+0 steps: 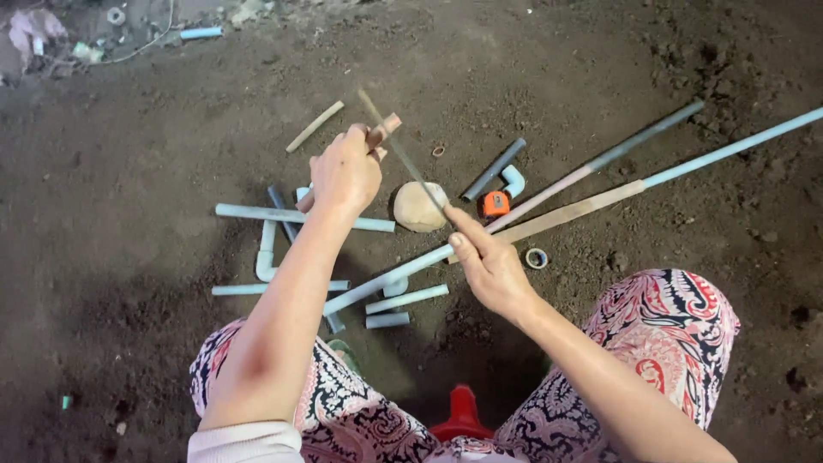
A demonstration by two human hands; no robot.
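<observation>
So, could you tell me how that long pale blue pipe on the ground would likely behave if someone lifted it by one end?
The long pale blue pipe looks thin and very long, so it would probably sag or whip a little. It looks like plastic, so likely light. Being round, it may roll on the dirt floor, though the tan slat alongside might check it.

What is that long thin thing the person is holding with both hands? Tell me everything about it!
It is a thin saw blade, a narrow, dark, metal-looking strip, straight and slanted above the dirt ground. The left hand grips its far end, which has a pale wrapped handle. The right hand pinches its near end with the fingers. It passes over a tan stone.
</observation>
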